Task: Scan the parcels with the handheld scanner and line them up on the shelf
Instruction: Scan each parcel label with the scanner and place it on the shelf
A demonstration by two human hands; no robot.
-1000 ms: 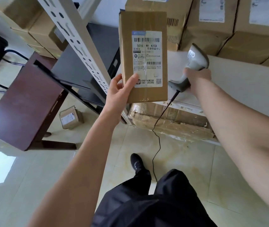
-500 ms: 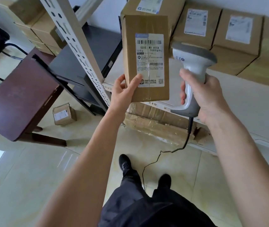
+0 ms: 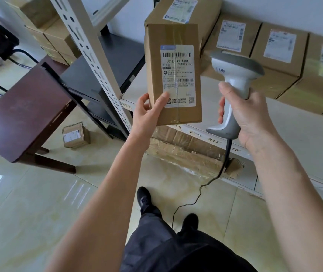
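Observation:
My left hand (image 3: 148,112) grips the lower left corner of a tall cardboard parcel (image 3: 156,61), held upright with its white barcode label facing me. My right hand (image 3: 249,116) is closed round the handle of a grey handheld scanner (image 3: 235,79), just right of the parcel; the scanner's head sits level with the label, and its black cable (image 3: 201,189) hangs to the floor. Behind both runs the white shelf (image 3: 294,138), with a row of labelled parcels (image 3: 278,61) lined up along its back.
A white perforated shelf post (image 3: 91,55) rises left of the parcel. Left of it stand a dark brown table (image 3: 23,114) and a black stand (image 3: 90,79). A small parcel (image 3: 75,136) lies on the tiled floor. Flattened wrapped cardboard (image 3: 186,154) lies under the shelf. My feet are below.
My right hand has lifted the scanner from the shelf and brought it up beside the parcel, head level with the label. The left hand keeps the parcel upright, almost still.

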